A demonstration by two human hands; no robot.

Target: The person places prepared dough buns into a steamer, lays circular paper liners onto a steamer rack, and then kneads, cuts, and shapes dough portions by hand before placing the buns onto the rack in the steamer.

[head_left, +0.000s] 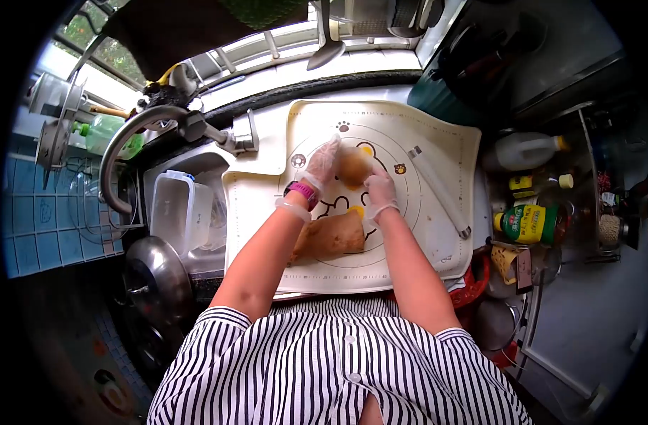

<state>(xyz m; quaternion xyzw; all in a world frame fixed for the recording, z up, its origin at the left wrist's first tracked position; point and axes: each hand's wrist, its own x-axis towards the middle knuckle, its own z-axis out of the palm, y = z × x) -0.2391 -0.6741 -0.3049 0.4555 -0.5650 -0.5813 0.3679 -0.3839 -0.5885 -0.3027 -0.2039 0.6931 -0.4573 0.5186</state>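
Between my hands is a round, light-brown piece of dough [353,168], blurred at its edges. My left hand [324,163], in a clear plastic glove, grips its left side with fingers pointing up and inward. On the right edge, my right hand [380,188], gloved too, is closed with its fingertips against the dough. Closer to my body lies a larger slab of brown dough [331,237] on the cream printed mat [267,265], partly hidden by my left forearm. To the right, a pale rolling pin [440,193] rests slantwise on the mat.
Left of the mat, a clear plastic container [179,212] stands in the sink under a curved faucet [125,142], near a metal lid [157,276]. A green-and-yellow labelled bottle [529,224] and a white jug [525,151] are at the right. A ladle [327,53] hangs by the window.
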